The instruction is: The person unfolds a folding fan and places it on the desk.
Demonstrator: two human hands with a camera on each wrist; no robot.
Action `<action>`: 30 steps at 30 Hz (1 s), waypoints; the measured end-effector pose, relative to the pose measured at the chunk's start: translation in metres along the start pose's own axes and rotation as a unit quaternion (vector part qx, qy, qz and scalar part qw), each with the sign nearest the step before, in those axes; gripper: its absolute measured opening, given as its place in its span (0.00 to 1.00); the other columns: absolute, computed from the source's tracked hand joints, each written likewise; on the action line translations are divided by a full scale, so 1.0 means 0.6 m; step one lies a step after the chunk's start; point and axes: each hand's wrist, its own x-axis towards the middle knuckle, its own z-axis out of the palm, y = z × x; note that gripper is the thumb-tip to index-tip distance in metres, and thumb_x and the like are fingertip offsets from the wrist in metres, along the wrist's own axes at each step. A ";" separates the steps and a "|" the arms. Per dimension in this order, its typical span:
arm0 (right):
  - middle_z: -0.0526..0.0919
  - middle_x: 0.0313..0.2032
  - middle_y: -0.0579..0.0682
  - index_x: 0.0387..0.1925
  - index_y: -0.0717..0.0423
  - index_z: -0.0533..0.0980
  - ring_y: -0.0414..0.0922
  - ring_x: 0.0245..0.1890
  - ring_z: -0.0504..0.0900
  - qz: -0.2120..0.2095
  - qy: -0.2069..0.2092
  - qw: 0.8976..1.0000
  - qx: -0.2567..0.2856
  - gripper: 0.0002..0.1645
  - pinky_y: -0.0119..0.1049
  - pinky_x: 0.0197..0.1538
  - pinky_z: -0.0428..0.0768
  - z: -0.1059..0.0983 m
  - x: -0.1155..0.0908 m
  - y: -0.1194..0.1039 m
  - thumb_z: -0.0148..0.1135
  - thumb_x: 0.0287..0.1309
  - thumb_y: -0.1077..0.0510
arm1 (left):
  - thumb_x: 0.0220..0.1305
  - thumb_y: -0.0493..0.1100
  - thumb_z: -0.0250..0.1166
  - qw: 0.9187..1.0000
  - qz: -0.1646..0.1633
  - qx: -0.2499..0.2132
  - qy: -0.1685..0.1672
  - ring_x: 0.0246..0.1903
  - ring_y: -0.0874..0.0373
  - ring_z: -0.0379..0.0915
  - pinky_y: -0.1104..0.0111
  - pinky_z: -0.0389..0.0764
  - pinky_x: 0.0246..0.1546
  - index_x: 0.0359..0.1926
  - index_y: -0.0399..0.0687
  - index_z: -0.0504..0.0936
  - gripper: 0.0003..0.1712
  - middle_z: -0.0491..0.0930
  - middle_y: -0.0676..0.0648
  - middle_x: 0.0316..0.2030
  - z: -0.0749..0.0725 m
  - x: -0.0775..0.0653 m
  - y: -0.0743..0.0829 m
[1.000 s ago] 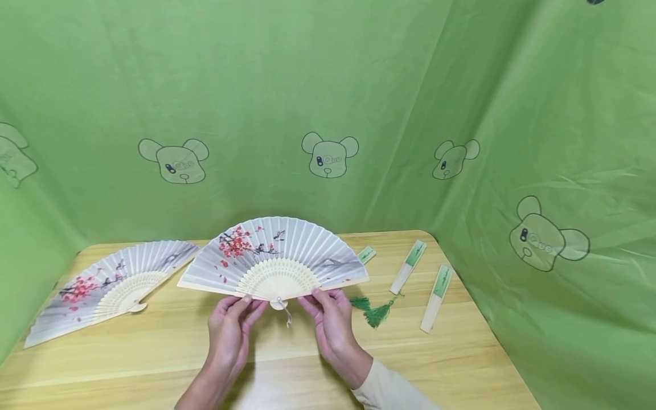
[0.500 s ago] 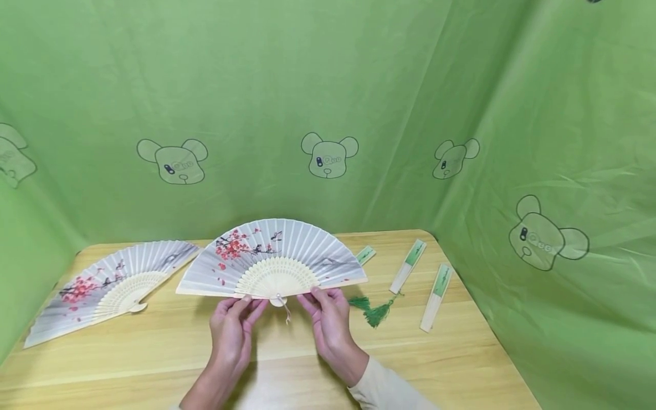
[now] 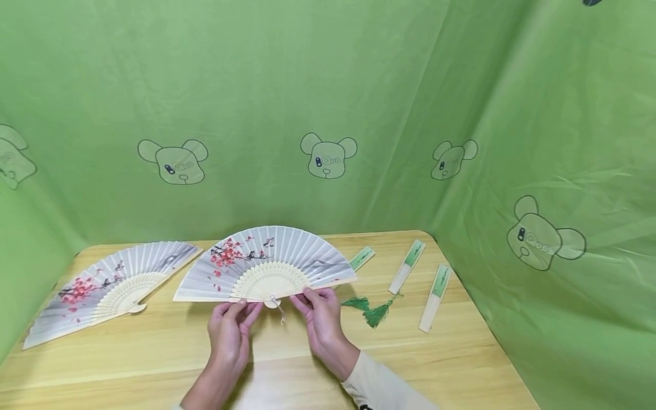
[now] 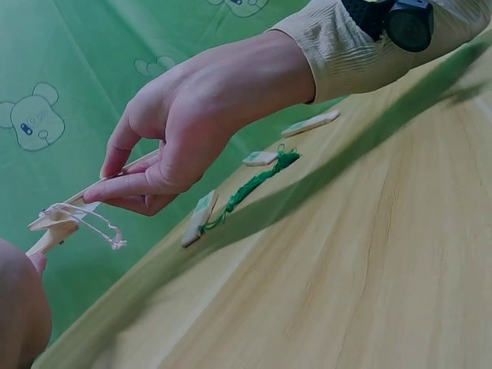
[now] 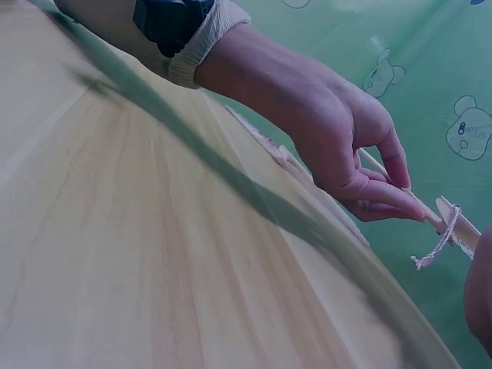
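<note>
Both hands hold an open folding fan [image 3: 271, 279] with pale ribs and grey-white cloth printed with red blossoms. It is raised over the table and fully spread. My left hand [image 3: 228, 333] pinches the left guard stick, thumb on top. On the other side, my right hand [image 3: 324, 324] pinches the right guard stick near the pivot. A short pale cord [image 3: 282, 314] dangles from the pivot between them. In the left wrist view the right hand [image 4: 181, 127] shows its pinch from the side; the right wrist view shows the left hand [image 5: 338, 142] likewise.
A second open blossom fan [image 3: 102, 279] lies at the table's left. Folded fans with green cloth lie at the right: one far fan [image 3: 406, 267], one nearer the edge [image 3: 434, 299], one partly behind the held fan [image 3: 361, 258]. Green tassels [image 3: 377, 313] lie among them. Green curtains [image 3: 256, 85] surround the table.
The held fan has shifted a little left and lower, with the right hand moving left along with it. Both hands keep their pinch, and the fans on the table stay put.
</note>
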 end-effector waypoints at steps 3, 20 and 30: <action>0.75 0.42 0.57 0.42 0.66 0.62 0.44 0.40 0.83 0.003 0.002 1.000 -0.001 0.09 0.38 0.58 0.91 0.003 0.006 0.007 0.54 0.69 0.72 | 0.76 0.30 0.52 1.000 -0.004 0.008 0.004 0.44 0.58 0.82 0.64 0.86 0.64 0.54 0.39 0.63 0.11 0.77 0.46 0.47 -0.006 0.006 -0.002; 0.74 0.42 0.58 0.42 0.66 0.63 0.46 0.40 0.82 0.021 0.003 1.000 -0.021 0.10 0.40 0.57 0.91 0.017 0.036 0.041 0.56 0.68 0.72 | 0.76 0.31 0.51 0.999 -0.017 0.018 0.027 0.45 0.56 0.84 0.65 0.86 0.63 0.51 0.40 0.62 0.09 0.77 0.45 0.48 -0.030 0.024 0.004; 0.73 0.40 0.57 0.41 0.64 0.63 0.47 0.40 0.80 0.031 -0.011 0.999 -0.041 0.10 0.42 0.58 0.91 0.030 0.056 0.046 0.57 0.67 0.72 | 0.76 0.32 0.52 0.999 -0.024 0.019 0.030 0.43 0.56 0.89 0.64 0.87 0.61 0.66 0.36 0.63 0.20 0.84 0.48 0.43 -0.040 0.041 0.011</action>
